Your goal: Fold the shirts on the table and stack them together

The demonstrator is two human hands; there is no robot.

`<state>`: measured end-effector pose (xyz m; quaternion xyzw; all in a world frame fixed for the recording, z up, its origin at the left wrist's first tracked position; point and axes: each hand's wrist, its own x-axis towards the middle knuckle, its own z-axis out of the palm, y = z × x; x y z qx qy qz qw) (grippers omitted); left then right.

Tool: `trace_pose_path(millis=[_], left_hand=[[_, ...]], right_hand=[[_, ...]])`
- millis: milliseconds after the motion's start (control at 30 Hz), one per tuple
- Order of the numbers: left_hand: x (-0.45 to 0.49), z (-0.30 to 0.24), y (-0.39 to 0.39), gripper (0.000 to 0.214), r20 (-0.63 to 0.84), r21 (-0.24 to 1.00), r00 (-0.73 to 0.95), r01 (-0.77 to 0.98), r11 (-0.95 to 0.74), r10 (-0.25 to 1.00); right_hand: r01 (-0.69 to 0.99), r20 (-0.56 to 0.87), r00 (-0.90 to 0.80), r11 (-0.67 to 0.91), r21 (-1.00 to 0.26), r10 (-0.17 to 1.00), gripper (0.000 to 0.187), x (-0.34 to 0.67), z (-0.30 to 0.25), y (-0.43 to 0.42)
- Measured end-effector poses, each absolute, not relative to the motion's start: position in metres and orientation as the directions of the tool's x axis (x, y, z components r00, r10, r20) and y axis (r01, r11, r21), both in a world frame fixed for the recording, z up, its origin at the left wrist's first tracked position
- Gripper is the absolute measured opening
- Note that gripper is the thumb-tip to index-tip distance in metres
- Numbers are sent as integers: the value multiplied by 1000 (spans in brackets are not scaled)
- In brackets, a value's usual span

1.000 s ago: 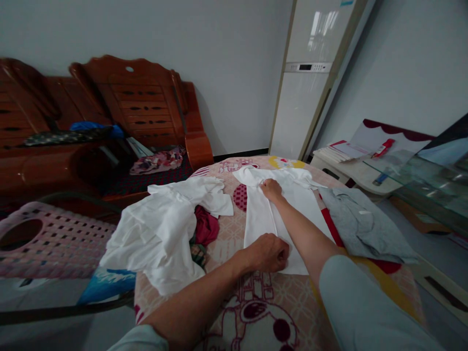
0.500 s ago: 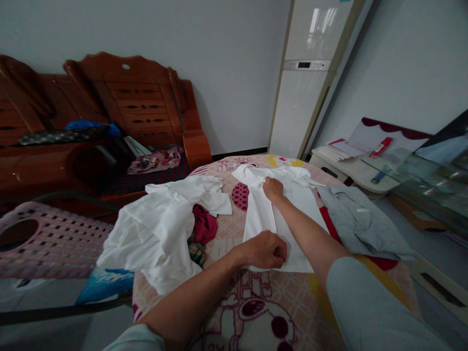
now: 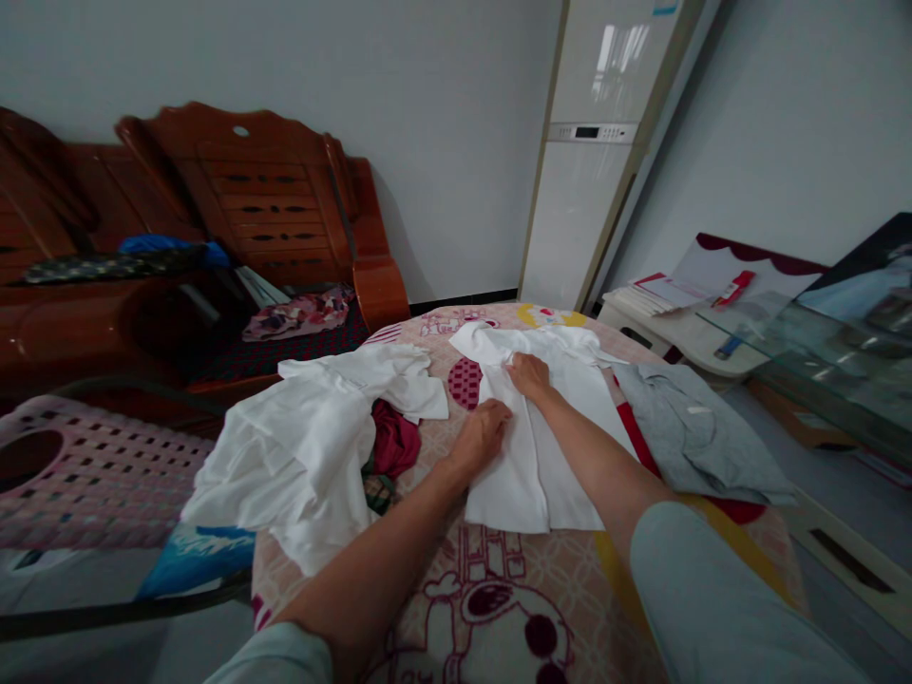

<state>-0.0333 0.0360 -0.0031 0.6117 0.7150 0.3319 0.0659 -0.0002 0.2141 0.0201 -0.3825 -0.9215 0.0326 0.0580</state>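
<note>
A white shirt (image 3: 504, 489) lies spread lengthwise on the round table, with a straight crease running down its middle. My right hand (image 3: 528, 375) pinches the cloth at the upper end of that crease, below the bunched top part. Along the shirt's left edge is my left hand (image 3: 483, 435), its fingers curled together on the fabric; their tips are partly hidden. To the left lies a loose heap of white clothing (image 3: 306, 446), with a dark red cloth (image 3: 395, 442) beside it. A folded grey garment (image 3: 702, 427) rests right of the shirt.
A pink patterned tablecloth (image 3: 491, 608) covers the table. Behind on the left stands a carved wooden sofa (image 3: 277, 199) with cloths on its seat. A pink woven chair (image 3: 106, 475) is at the left. On the right are a glass shelf (image 3: 819, 356) and a tall white air conditioner (image 3: 580, 199).
My left hand has moved up and left from the shirt's lower end to its left edge. My right hand stays at the crease's upper end. The view has shifted slightly.
</note>
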Motion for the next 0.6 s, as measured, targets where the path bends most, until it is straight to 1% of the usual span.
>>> trace_pose_path(millis=[67, 133, 267, 400, 433, 500, 533, 600], left_hand=[[-50, -16, 41, 32, 357, 493, -314, 863, 108, 880], [-56, -28, 43, 41, 366, 424, -317, 894, 147, 875], [-48, -39, 38, 51, 349, 295, -291, 936, 190, 891], [-39, -35, 36, 55, 300, 218, -295, 947, 236, 907], [-38, -33, 36, 55, 290, 200, -296, 949, 245, 910], [-38, -30, 36, 56, 270, 165, -305, 949, 268, 913], [-37, -29, 36, 56, 260, 148, -311, 948, 280, 914], [-36, -27, 36, 56, 242, 117, -317, 948, 297, 917]], right_hand=[[707, 88, -694, 699, -108, 715, 32, -1, 20, 212], [734, 96, -663, 670, -108, 742, 32, -2, 18, 210], [777, 110, -610, 619, -111, 785, 33, -3, 15, 209], [781, 145, -599, 615, -110, 787, 32, -5, 18, 203], [768, 171, -613, 632, -104, 772, 32, -6, 20, 200], [699, 224, -681, 710, -83, 697, 33, -9, 22, 192], [644, 233, -732, 761, -70, 641, 34, -11, 22, 188], [537, 198, -820, 842, -56, 537, 35, -15, 21, 184]])
